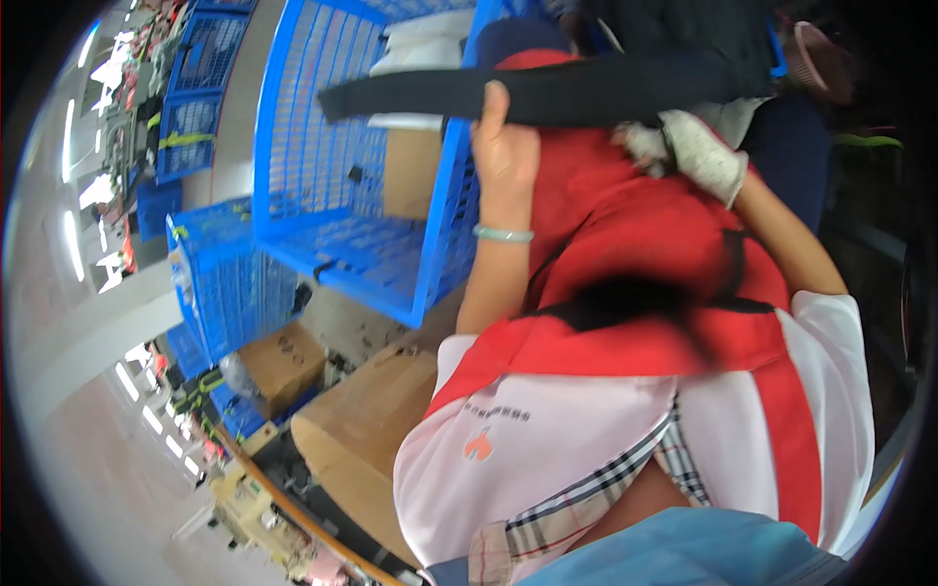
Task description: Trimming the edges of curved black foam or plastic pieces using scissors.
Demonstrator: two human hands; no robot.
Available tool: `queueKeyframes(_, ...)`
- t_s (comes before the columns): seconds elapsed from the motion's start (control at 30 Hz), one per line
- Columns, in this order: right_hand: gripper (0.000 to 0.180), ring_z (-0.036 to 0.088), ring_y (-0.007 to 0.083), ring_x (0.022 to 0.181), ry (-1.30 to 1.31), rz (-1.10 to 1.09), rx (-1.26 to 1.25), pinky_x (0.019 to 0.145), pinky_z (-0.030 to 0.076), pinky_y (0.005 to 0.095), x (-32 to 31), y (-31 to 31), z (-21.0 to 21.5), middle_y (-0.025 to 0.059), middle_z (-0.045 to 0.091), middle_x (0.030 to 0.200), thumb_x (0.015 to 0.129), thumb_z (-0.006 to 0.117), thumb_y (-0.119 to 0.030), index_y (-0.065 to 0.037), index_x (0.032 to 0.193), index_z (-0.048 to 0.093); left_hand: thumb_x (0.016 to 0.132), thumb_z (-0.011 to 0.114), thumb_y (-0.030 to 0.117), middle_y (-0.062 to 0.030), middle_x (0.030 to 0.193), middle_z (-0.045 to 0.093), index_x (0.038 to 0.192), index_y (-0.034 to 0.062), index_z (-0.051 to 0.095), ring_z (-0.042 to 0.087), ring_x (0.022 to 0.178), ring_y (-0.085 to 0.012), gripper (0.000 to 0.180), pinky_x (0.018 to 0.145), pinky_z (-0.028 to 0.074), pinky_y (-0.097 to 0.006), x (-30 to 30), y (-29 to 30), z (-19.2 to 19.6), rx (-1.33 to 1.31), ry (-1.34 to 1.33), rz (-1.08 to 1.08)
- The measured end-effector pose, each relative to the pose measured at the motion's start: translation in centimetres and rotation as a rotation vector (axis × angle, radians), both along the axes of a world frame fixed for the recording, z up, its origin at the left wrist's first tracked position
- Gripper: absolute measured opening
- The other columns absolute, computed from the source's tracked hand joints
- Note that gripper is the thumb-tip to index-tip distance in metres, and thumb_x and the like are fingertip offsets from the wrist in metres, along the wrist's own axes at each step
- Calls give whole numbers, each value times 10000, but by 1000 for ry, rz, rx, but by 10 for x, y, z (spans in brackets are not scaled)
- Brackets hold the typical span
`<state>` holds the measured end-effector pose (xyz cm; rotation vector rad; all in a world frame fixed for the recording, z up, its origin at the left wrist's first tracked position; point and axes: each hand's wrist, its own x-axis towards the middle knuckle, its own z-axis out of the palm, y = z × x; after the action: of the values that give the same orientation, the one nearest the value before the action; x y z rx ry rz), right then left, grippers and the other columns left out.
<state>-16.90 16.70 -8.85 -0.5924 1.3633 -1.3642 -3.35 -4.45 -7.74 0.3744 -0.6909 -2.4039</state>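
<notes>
Nearest: blue cloth (684, 552) at the bottom edge, then a plaid-trimmed pale pink garment (547, 439) with a small orange mark, lying against the person's front. One red fabric piece (635, 244) with black trim rises from it toward the hands.

Cardboard boxes, count two: a large one (362, 430) low at the left of the pink garment, a smaller one (281, 366) further left and a little farther off.

Hands, count two, both raised at the far end of the red fabric. Left hand (503, 146): bare, pale green bangle (503, 234) on the wrist, thumb up over the near edge of the black strap (547, 96), remaining fingers hidden behind it; it grips the strap. Right hand (699, 151): wears a white work glove, curled closed on a bunch of fabric just below the strap; whether that is the red piece or the strap's end cannot be told.

Black strap, count one: a long dark band stretched nearly level from left to right across the top of the frame, just beyond the red fabric, touching the left thumb and passing just above the right hand.

Farther: blue plastic crates, at least four counted. Largest crate (342, 176) stands behind the left hand, one (225, 283) to its lower left, others (195, 88) stacked far left.
</notes>
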Motion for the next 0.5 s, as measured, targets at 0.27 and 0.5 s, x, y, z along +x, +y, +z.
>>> queueKeyframes(0.27,131,513,77,593,-488,-633,-353,526,422,208,-35,-20,51,-16,538,699,836,691,-147,-61,875,600,914,557,21,-121,1098,616,1209,-5,537,632,927,-213,296,803,523,-327,-30,89,7,-387,-225,-363)
queueKeyframes(0.5,279,629,206,747,80,-488,-264,628,499,291,-240,14,113,77,654,858,814,695,-176,-37,1031,587,850,647,18,-80,965,651,1106,-24,608,631,821,-142,262,731,525,-252,-37,94,-2,-469,-360,-653)
